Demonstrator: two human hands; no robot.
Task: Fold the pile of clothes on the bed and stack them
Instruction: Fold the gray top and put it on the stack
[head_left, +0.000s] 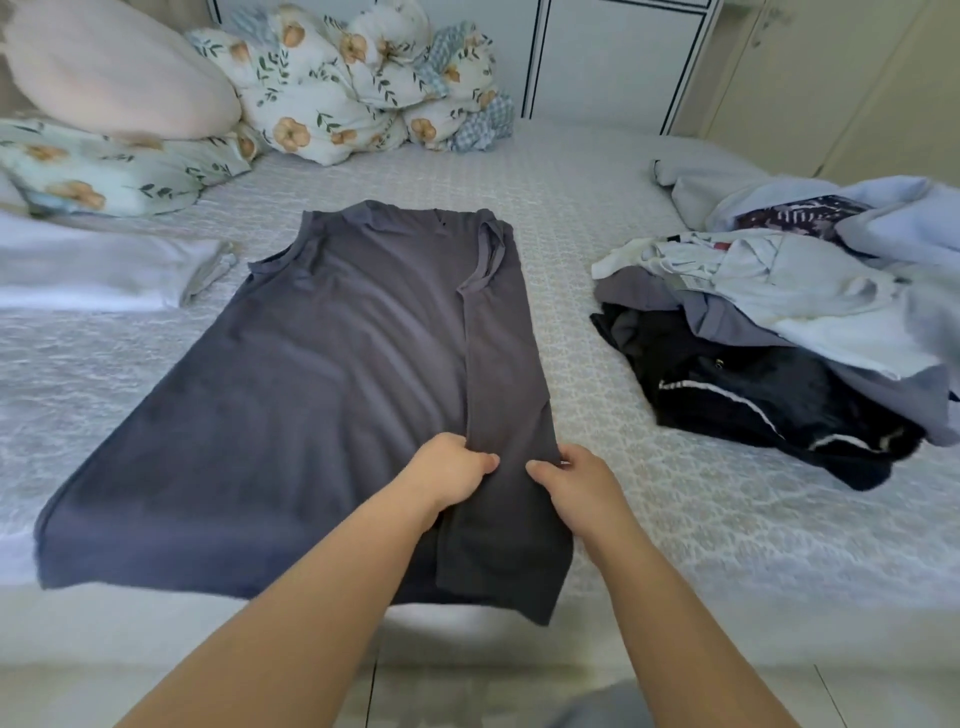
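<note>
shirt (332, 374) mid-bed (597, 218), pile (789, 322) right

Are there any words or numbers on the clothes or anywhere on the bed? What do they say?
None can be read.
grey sleeveless top: plain, no print showing.
pile of clothes: a small red patch on a pale garment may be a label, too small and blurred to read.
black garment: only white piping, no letters.
folded white clothes: no writing showing.
floral bedding: flower pattern only.

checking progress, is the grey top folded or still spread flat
Partly folded: the grey top has its right side turned inward, pinched by both hands; the left side lies spread.
</note>
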